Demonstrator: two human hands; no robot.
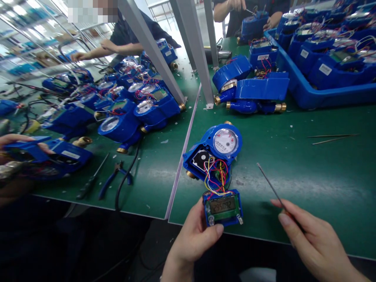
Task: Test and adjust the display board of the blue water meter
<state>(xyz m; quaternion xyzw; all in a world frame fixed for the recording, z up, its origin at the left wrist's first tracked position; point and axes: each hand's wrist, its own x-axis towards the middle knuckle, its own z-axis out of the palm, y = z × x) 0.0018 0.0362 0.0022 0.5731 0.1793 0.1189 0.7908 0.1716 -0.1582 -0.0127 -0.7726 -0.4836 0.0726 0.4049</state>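
Observation:
My left hand [196,235] is closed on a small blue display module [223,207] with a green circuit board and a lit-grey number screen, held at the table's front edge. Red, yellow and white wires [216,178] run from it into an opened blue water meter [194,152], which lies on the green table with its round dial [225,141] facing up. In my right hand [308,231] is a screwdriver [268,180], gripped by its mostly hidden handle. Its shaft points up and left, apart from the meter and the module.
A blue crate [311,100] of meters stands at the back right, beside several stacked meters [261,86]. Grey posts [199,58] rise from the table. Thin rods [333,138] lie at right. On the left are cutters [116,176], another screwdriver [92,178] and a co-worker's hand [23,143] on a meter.

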